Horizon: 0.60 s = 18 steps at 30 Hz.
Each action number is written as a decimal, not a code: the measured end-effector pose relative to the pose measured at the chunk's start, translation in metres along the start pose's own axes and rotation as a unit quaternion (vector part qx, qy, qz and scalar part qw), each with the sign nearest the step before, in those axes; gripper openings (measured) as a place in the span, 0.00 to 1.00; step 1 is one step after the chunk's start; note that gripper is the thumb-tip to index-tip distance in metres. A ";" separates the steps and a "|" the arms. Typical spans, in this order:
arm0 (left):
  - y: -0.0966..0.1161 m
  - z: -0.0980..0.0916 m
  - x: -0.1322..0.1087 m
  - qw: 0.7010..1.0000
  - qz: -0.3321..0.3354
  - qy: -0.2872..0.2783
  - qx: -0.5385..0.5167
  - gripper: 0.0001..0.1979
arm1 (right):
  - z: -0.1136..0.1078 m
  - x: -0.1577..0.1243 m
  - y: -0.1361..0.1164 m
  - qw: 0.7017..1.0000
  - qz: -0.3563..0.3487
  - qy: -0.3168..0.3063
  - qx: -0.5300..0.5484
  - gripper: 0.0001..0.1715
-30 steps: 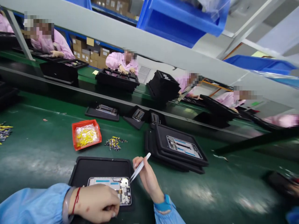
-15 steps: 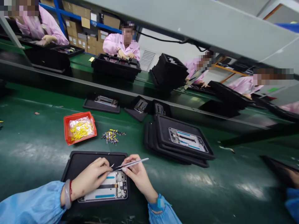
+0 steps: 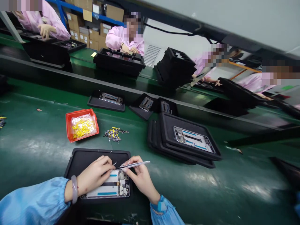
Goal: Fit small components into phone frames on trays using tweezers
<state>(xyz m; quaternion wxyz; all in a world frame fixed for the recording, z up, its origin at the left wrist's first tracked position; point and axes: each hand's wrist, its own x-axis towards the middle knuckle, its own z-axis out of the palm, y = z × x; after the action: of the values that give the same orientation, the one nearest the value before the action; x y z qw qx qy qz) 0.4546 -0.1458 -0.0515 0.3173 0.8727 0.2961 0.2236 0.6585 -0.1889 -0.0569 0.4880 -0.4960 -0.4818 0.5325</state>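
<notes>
A phone frame [image 3: 110,189] lies in a black tray [image 3: 81,159] on the green belt, close to me. My left hand [image 3: 95,175] hovers over the frame's top end with thumb and forefinger pinched on a tiny part I cannot make out. My right hand [image 3: 139,178] grips metal tweezers [image 3: 134,164], whose tips point left toward the pinched fingers. Both sleeves are light blue.
An orange bin [image 3: 81,125] of yellow parts and a loose pile of small parts [image 3: 114,134] sit beyond the tray. A stack of black trays [image 3: 185,140] with another frame lies to the right. Across the belt, several people in pink work at black trays.
My left hand lifted off the frame's lower end and went to its top in a pinch. The right hand swung the tweezers down to level. The view tilted down.
</notes>
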 end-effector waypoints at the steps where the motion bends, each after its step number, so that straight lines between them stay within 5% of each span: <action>1: 0.000 0.000 0.000 1.000 0.002 0.001 0.000 0.12 | 0.000 0.000 0.000 1.000 -0.001 0.000 -0.002 0.14; 18: 0.001 0.001 0.002 1.000 -0.003 0.003 0.008 0.12 | 0.002 0.000 -0.002 1.000 -0.005 0.007 -0.026 0.14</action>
<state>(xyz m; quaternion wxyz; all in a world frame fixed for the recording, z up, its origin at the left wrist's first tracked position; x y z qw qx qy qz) 0.4567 -0.1456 -0.0512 0.3100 0.8736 0.3017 0.2232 0.6564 -0.1885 -0.0546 0.4810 -0.5098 -0.4946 0.5139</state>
